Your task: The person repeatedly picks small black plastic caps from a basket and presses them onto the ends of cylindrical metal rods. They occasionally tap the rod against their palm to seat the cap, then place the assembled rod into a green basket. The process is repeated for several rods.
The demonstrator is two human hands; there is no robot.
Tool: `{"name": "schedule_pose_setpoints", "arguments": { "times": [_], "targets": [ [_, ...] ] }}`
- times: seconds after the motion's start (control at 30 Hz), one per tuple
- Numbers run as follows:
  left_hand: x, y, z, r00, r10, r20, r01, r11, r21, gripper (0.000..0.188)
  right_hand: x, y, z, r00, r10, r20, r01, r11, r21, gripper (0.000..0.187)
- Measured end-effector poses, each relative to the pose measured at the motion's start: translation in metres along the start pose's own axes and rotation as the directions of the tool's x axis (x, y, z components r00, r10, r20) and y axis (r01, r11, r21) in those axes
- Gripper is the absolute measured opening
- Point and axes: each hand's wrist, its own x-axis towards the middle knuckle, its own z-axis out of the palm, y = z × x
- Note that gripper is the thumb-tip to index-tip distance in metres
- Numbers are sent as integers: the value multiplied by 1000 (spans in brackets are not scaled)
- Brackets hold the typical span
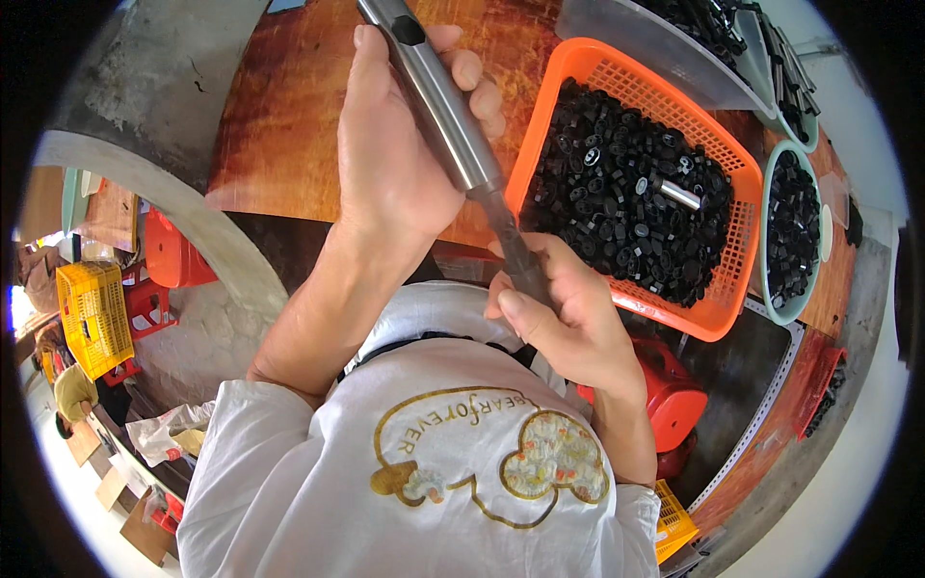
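Observation:
A long silver metal tube [445, 116] with a black oval piece near its upper end slants across the middle of the view. It lies over the palm of my left hand [390, 164], whose fingers curl up around its far side. From the tube's lower end runs a narrower dark grey part [518, 252]; I cannot tell whether it is a separate piece. My right hand [573, 313] is closed around that dark end, thumb on top. To the right, an orange basket [554, 106] holds many small black plastic parts [617, 173] and a short silver cylinder [677, 194].
A reddish-brown wooden table [284, 125] lies under the basket. Right of it stand a pale green basin [768, 246] of black parts and a grey bin [665, 58]. Red stools [674, 400] stand below the table and at left, near a yellow crate [94, 318].

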Motion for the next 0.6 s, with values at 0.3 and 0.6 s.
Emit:
{"name": "schedule_pose_setpoints", "arguments": {
  "times": [0.3, 0.6],
  "targets": [
    [0, -4, -2, 995, 92, -22, -91, 995, 41, 47, -1, -11, 10, 998, 47, 32, -50, 994, 95, 34],
    [-1, -3, -1, 985, 171, -14, -165, 965, 206, 49, -3, -10, 13, 997, 49, 52, -54, 992, 116, 39]
  ]
}}
